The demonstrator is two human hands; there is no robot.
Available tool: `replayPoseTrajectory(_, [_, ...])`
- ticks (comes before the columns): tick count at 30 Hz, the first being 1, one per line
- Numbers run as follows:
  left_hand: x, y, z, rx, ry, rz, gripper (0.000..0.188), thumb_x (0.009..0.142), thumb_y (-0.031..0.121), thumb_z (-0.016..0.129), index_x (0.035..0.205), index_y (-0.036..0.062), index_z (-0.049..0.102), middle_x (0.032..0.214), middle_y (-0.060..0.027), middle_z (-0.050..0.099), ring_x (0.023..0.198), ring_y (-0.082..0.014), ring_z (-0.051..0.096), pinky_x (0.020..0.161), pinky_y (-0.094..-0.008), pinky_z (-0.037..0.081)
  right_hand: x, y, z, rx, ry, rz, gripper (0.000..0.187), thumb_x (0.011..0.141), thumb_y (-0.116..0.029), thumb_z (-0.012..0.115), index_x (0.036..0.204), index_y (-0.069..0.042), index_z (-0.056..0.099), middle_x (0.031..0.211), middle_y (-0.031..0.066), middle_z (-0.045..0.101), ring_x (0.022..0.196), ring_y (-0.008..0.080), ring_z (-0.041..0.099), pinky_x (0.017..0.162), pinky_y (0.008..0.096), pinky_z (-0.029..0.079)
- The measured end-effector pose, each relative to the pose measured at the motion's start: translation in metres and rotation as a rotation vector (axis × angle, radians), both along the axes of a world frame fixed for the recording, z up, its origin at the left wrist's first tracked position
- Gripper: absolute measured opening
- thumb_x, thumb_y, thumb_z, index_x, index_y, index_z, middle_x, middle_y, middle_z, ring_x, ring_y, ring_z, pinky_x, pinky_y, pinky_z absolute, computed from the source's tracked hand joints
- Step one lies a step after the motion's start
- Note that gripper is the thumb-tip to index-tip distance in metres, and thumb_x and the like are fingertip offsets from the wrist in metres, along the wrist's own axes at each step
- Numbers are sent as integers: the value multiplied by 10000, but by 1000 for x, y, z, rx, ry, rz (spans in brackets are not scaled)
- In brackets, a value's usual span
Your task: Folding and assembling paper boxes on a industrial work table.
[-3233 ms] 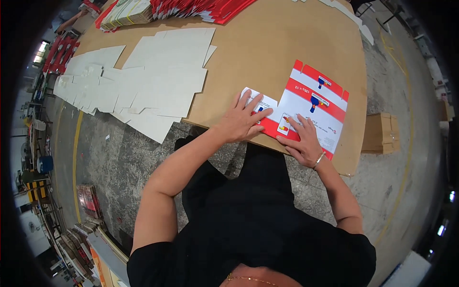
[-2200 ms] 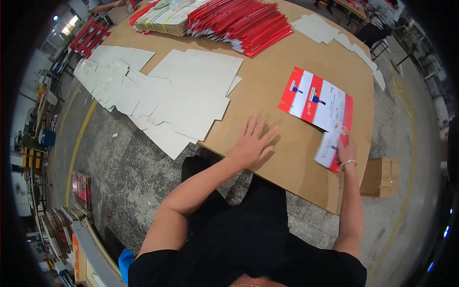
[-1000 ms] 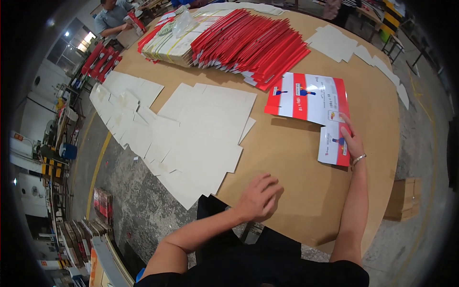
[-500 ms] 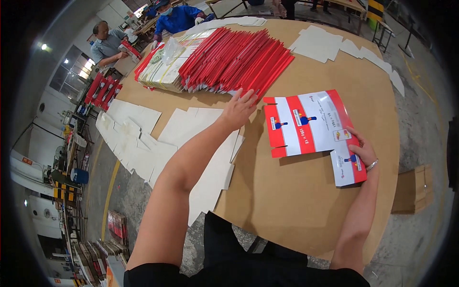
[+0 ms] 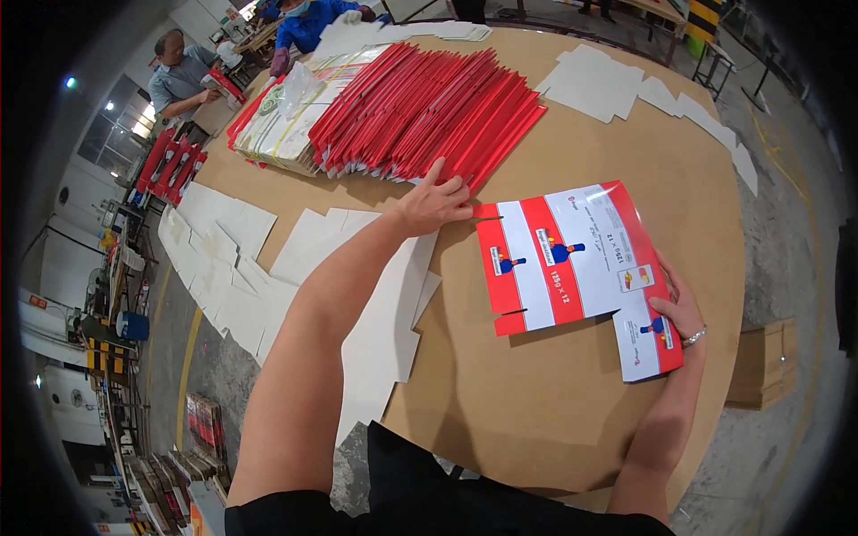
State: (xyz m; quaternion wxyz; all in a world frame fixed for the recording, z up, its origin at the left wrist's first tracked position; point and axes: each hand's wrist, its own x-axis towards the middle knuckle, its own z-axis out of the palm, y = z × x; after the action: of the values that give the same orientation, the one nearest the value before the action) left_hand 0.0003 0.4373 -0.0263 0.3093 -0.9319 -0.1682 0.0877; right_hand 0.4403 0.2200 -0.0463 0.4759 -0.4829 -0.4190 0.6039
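A flat red-and-white printed carton (image 5: pixel 585 259) is tilted a little over the brown table. My right hand (image 5: pixel 681 308) grips its right edge, thumb on the printed face and the other fingers mostly hidden behind. At the carton's upper left corner is my left hand (image 5: pixel 433 204), fingers apart. Its thumb side is at the corner, and whether it touches cannot be made out. One finger points up to the near edge of a leaning row of folded red cartons (image 5: pixel 420 112).
Strapped flat cartons (image 5: pixel 290 129) with clear plastic on top lie left of the red row. White cardboard sheets (image 5: pixel 308 250) cover the table's left side; others (image 5: pixel 592 82) lie at the far right. Two people (image 5: pixel 308 27) (image 5: pixel 179 80) work beyond. A brown box (image 5: pixel 761 364) stands on the floor.
The carton has come nearer to me with my right hand still on it. My left hand has drawn back slightly from the red row toward the carton's corner. The whole view has shifted a little.
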Motion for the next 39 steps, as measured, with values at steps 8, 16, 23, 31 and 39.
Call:
replayPoseTrajectory(8, [-9,18,11,41,-79,-153,220,826,203,557,1045,198,538,1135,-3,510,1130,-182,449,1043,-590,333,7,4,-5,6,69,33,879,752,-35,732,1487,-41,249,1291,158,561,1106,190,602,938,328,494])
replayPoseTrajectory(16, [-10,21,35,22,-29,-156,221,826,223,564,1042,189,534,1068,1,508,1087,-171,462,1006,-542,364,-57,175,-61,258,-453,-244,769,719,-45,668,1427,-26,369,1235,136,600,1094,201,598,931,324,487])
replayPoseTrajectory(23, [-23,11,24,5,-38,-116,192,833,235,542,1018,188,550,1077,20,528,1061,-173,457,975,-540,372,-246,270,-10,-116,-486,-62,696,923,-344,557,1441,-19,225,894,233,673,638,299,685,548,399,571])
replayPoseTrajectory(31, [7,6,3,-20,-181,-136,189,807,221,563,985,162,581,1035,-1,543,1064,-190,473,1011,-516,359,-244,256,-24,-150,-308,-27,636,984,-363,441,1381,7,108,680,220,638,459,286,627,388,361,514])
replayPoseTrajectory(39, [-9,-101,62,-209,-641,163,551,740,190,707,1253,315,549,1223,-26,518,1199,-200,468,1082,-589,235,-209,189,-64,278,-529,-223,399,922,-160,549,1304,-58,496,711,102,638,532,194,559,505,346,472])
